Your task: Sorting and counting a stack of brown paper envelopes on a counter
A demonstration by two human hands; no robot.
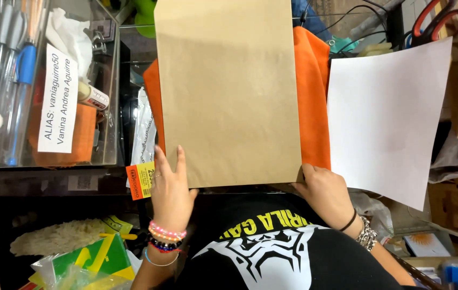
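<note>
A large brown paper envelope [229, 91] lies flat on an orange cloth [312, 96] in front of me. My left hand [170, 188] rests flat on its lower left corner, fingers apart. My right hand [323, 190] grips its lower right corner. A white sheet of paper [387, 115] lies just to the right of the orange cloth, close to my right hand.
A clear plastic organiser [41, 80] with pens, tissue and a white label stands at the left. An orange and yellow price tag [141, 180] hangs at the shelf edge. Red-handled scissors [436, 21] lie top right. Packets and a duster [62, 236] sit lower left; boxes [457, 207] lower right.
</note>
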